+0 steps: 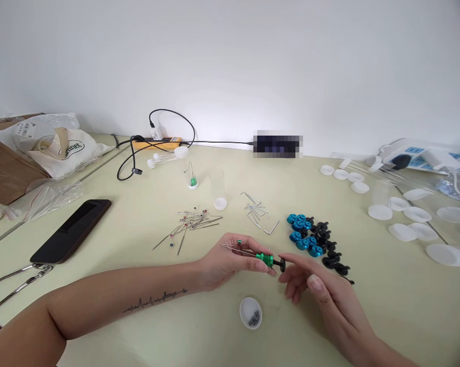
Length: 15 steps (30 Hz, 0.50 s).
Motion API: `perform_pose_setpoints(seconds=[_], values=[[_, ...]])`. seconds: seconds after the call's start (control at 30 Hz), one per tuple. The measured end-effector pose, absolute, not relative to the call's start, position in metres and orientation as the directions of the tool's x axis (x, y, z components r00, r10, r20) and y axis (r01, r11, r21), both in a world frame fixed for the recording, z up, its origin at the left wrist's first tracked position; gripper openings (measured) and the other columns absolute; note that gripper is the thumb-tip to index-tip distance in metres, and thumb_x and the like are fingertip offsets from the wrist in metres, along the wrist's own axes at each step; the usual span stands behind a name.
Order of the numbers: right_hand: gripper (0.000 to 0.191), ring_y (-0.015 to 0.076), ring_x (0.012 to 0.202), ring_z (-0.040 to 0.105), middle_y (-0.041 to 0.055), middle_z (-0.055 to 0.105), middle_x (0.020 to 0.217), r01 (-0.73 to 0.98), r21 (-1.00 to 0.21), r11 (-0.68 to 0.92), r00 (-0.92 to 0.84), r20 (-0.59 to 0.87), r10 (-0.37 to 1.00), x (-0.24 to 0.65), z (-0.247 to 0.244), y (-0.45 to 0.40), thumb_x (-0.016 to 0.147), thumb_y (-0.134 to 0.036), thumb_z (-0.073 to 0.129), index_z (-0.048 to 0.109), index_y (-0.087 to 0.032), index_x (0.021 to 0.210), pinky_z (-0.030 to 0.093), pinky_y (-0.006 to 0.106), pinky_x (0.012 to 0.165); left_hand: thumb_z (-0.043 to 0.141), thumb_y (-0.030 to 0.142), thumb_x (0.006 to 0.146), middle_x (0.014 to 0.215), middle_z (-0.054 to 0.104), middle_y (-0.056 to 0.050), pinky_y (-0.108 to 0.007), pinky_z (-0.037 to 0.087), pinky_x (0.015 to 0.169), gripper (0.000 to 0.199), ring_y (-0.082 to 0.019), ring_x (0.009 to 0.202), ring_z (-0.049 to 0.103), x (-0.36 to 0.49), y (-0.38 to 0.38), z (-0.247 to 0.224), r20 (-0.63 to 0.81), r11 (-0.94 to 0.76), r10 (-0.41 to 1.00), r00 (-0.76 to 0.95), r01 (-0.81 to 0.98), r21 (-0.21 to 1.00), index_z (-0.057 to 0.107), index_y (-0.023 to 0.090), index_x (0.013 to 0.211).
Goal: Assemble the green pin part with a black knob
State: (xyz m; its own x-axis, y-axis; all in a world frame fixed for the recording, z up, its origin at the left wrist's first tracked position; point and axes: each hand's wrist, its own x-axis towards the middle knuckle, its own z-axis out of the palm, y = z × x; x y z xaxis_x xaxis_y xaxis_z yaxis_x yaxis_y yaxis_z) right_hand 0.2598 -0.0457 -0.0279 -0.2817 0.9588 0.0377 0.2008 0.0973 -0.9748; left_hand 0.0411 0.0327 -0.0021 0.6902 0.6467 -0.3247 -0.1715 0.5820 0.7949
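My left hand [239,257] pinches a small green metal part [265,259] between thumb and fingers. A black stem with a disc-shaped end [282,264] sticks out of its right side. Thin metal rods point left from the green part over my palm, and a small green bead [239,242] shows by them. My right hand [317,285] is beside the black disc with fingers apart and loosely bent; its index fingertip is very close to the disc, and contact is unclear. Below my hands stands a white cap [246,306] holding small metal screws [254,319].
Bead-headed metal pins [187,224], hex keys [255,206], blue metal parts [304,237] and black knobs [331,257] lie beyond my hands. Farther back stand a clear tube [216,186] and a green assembly [193,182]. A phone [71,229] lies left; white caps [417,214] lie right.
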Motion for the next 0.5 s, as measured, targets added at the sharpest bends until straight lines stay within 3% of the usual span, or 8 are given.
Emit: perform_pose_setpoints(seconds=[0.5], values=[[0.041,0.0054,0.078,0.056,0.0064,0.054,0.106,0.226,-0.966,0.127,-0.262,0.065,0.963,0.2603,-0.0282,-0.0459,0.097,-0.033,0.027,0.042,-0.028,0.135,0.052,0.019,0.070,0.077,0.020,0.064,0.099,0.067,-0.011,-0.034,0.050,0.096,0.034,-0.020,0.089,0.068,0.0410,0.0332,-0.0015,-0.340,0.589,0.646,0.684,-0.163,0.791,0.064,0.010,0.093]])
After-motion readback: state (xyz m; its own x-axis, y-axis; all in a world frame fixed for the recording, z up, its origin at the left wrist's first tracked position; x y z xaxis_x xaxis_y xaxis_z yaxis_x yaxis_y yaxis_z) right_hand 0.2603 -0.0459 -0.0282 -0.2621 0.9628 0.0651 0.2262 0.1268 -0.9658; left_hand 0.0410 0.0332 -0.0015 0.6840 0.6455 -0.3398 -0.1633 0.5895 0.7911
